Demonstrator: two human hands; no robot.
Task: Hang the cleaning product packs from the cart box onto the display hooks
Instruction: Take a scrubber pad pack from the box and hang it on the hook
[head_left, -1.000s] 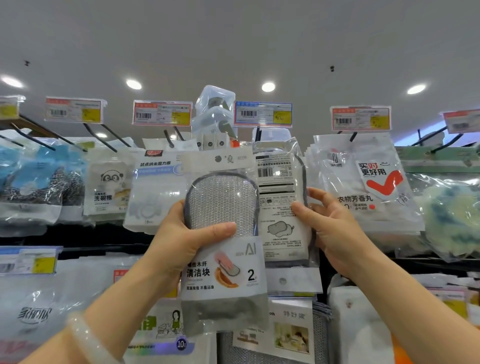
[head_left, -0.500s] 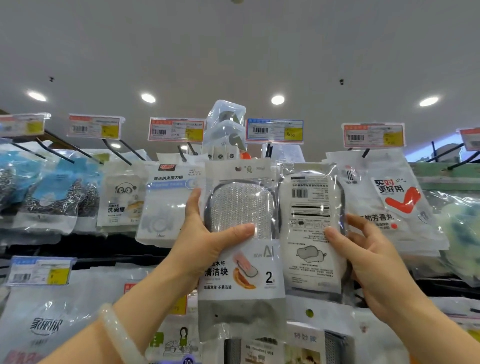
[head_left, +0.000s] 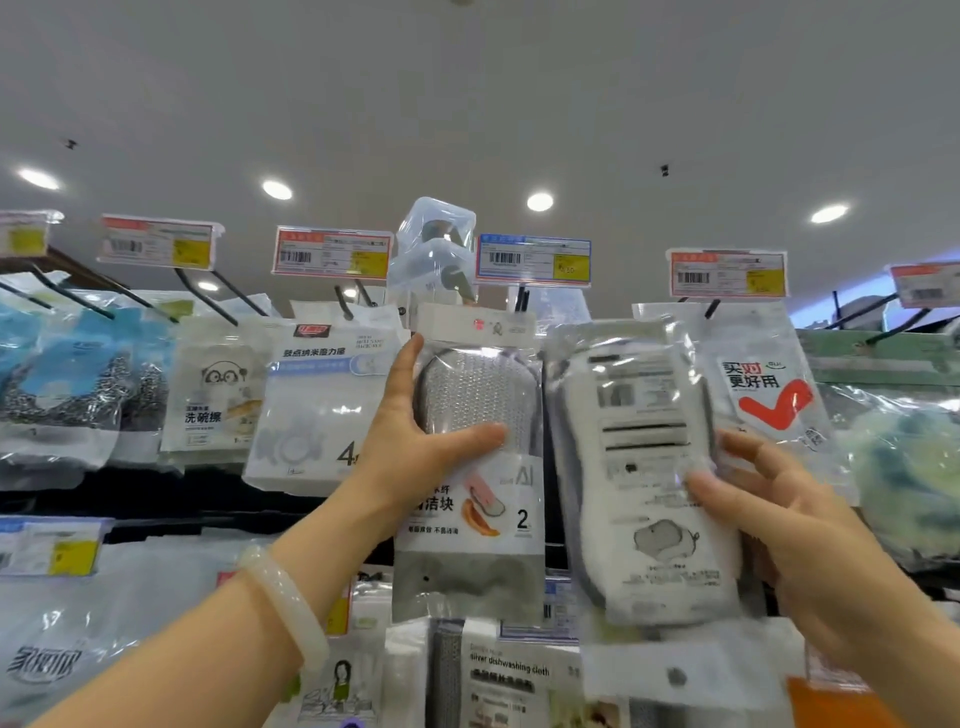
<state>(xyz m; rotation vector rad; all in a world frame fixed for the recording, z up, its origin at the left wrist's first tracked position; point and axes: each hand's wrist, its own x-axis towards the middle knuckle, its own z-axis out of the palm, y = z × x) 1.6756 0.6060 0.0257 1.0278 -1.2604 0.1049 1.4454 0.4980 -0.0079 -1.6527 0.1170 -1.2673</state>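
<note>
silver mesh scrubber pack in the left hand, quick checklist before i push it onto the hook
1. Grip: left hand holds the silver mesh scrubber pack with white header, thumb across its front: ok.
2. Pack upright, header on top: ok.
3. Header hole lined up with a hook tip: cannot tell, the hole is blurred.
4. Black wire hooks above the header: in view, ok.
5. Right hand holds the neighbouring clear pack showing its white barcode back to the side: ok.
6. Gap between the two packs: narrow, packs apart, ok.

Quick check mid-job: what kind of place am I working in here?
Most likely a shop aisle: barcoded price tags top the display hooks, bagged cleaning products hang in rows, and ceiling spotlights shine overhead.
</note>
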